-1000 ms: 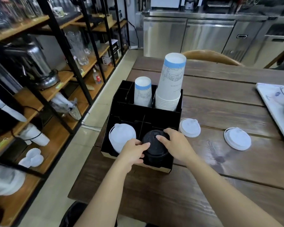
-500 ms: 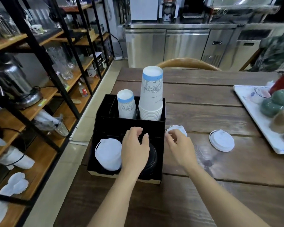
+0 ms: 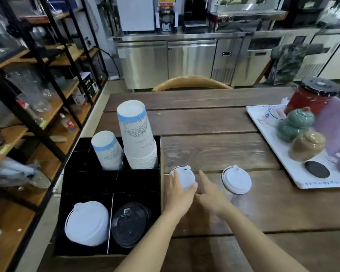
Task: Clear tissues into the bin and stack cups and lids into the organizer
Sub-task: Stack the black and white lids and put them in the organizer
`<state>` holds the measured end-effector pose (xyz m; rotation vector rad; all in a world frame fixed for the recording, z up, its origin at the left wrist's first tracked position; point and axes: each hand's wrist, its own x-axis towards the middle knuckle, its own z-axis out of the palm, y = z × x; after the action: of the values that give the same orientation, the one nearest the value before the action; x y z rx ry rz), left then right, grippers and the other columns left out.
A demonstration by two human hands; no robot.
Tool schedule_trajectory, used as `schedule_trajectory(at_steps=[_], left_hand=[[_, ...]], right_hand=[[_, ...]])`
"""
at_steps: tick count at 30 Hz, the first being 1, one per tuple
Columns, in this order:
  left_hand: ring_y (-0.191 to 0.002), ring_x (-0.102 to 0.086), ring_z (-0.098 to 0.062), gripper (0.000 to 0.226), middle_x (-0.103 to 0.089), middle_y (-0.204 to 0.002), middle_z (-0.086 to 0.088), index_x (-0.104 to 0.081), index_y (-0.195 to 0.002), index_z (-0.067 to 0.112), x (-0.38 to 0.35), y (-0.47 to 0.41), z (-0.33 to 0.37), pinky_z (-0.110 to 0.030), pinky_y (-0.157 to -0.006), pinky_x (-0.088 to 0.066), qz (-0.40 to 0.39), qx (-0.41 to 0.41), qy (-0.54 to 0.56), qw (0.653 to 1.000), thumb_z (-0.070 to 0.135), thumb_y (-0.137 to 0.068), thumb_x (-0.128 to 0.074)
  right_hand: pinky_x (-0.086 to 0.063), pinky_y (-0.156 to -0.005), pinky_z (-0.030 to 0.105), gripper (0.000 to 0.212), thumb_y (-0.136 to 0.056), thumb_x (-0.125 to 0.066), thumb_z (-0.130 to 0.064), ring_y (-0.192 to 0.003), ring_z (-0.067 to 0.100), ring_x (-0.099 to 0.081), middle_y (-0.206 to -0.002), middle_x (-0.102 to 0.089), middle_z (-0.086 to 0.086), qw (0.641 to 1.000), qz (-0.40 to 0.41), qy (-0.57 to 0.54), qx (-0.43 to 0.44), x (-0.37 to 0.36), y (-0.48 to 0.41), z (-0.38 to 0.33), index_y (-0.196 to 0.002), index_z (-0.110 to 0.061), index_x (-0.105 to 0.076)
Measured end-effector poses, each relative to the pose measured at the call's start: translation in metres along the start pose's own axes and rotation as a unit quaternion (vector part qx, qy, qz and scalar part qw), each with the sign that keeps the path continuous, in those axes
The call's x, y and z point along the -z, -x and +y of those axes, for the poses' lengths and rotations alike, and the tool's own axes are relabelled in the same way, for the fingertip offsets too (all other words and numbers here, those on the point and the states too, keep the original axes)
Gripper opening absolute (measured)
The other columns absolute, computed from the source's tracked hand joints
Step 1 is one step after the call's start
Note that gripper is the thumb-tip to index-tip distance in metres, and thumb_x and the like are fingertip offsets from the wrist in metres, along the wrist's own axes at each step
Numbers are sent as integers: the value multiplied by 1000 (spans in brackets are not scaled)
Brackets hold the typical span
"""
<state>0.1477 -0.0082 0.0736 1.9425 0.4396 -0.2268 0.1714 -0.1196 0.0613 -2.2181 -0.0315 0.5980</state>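
Observation:
A black organizer (image 3: 139, 179) stands at the table's left edge. Its back compartments hold a short upturned paper cup (image 3: 107, 150) and a tall stack of cups (image 3: 138, 134). White lids (image 3: 86, 222) and black lids (image 3: 131, 224) fill the front compartments. Just right of the organizer lies a white lid (image 3: 185, 176), with my left hand (image 3: 178, 193) closed around its near edge. My right hand (image 3: 211, 195) hovers beside it with fingers apart, holding nothing. A second white lid (image 3: 237, 181) lies flat further right.
A white tray (image 3: 294, 169) at the right carries ceramic jars, a red pot and a black lid. A wooden chair back (image 3: 190, 82) stands behind the table. Black-framed wooden shelves (image 3: 37, 107) with glassware run along the left. Steel counters line the back.
Both hands left the black lids in the organizer and moved right to the table. My left hand now grips the nearer white lid. The camera tilted up.

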Motion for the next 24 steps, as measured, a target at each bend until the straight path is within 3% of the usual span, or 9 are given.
schedule_trajectory(at_steps=[2, 4, 8, 11, 13, 18, 20, 22, 24], left_hand=[[-125, -43, -21, 64, -45, -130, 2, -37, -130, 25, 0, -16, -6, -37, -102, -40, 15, 29, 15, 999, 44, -71, -55], [-135, -35, -21, 81, -38, -144, -1, -27, -141, 21, -1, -31, -11, -41, -111, -33, 26, 50, 31, 998, 45, -69, -55], [-145, -20, -20, 88, -18, -158, -3, -5, -151, 20, -7, -51, -14, -41, -118, -23, 23, 88, 57, 994, 29, -83, -61], [-140, -30, -22, 87, -29, -154, -3, -9, -150, 22, -9, -62, -14, -42, -114, -30, 29, 108, 99, 989, 22, -82, -62], [-137, -35, -23, 81, -34, -148, 1, -14, -149, 22, -11, -67, -15, -40, -112, -34, 32, 124, 113, 985, 18, -83, -59], [-108, -56, -26, 38, -58, -125, -9, -49, -122, 11, -19, -75, -12, -37, -85, -52, 67, 174, 182, 966, 11, -85, -55], [-102, -56, -25, 33, -57, -118, -10, -50, -118, 7, -20, -75, -4, -29, -68, -49, 93, 180, 217, 955, 6, -86, -56], [-97, -55, -24, 25, -56, -111, -10, -50, -107, 9, -20, -76, 1, -29, -72, -50, 112, 168, 225, 953, 2, -84, -59], [-98, -55, -23, 27, -57, -108, -8, -47, -103, 14, -22, -78, 6, -41, -91, -52, 102, 157, 219, 957, 2, -82, -61]], right_hand=[[-21, -114, 52, 103, -69, -62, -49, -141, 22, -29, -152, -34, -3, 1000, -18, 3, -7, 1, -13, 2, -149, -23, -3], [-24, -113, 52, 114, -58, -59, -59, -139, 22, -33, -150, -38, -3, 999, -31, 4, -14, 1, -29, 6, -149, -23, -2], [-26, -111, 52, 110, -58, -62, -50, -137, 23, -35, -145, -42, -3, 999, -37, 19, -5, -2, -52, 8, -146, -27, 0], [-14, -112, 50, 101, -74, -64, -33, -146, 22, -15, -154, -25, -6, 997, -45, 55, 5, -6, -59, 8, -148, -25, 4], [-11, -110, 48, 94, -76, -63, -36, -147, 20, -8, -154, -23, -12, 995, -24, 91, 19, -8, -63, 13, -148, -29, -3], [-28, -89, 41, 49, -72, -61, -37, -121, 16, -47, -120, -56, -12, 991, 68, 86, 72, -12, -70, 24, -117, -32, -44], [-30, -89, 38, 54, -70, -64, -33, -119, 13, -47, -119, -53, -15, 993, 64, 59, 78, -8, -71, 27, -120, -31, -44], [-32, -102, 39, 67, -71, -67, -31, -126, 10, -42, -130, -46, -18, 993, 63, 10, 95, 0, -69, 34, -131, -32, -38], [-33, -104, 31, 72, -72, -72, -29, -124, 2, -42, -133, -44, -20, 989, 87, -33, 115, 13, -64, 39, -135, -33, -38]])
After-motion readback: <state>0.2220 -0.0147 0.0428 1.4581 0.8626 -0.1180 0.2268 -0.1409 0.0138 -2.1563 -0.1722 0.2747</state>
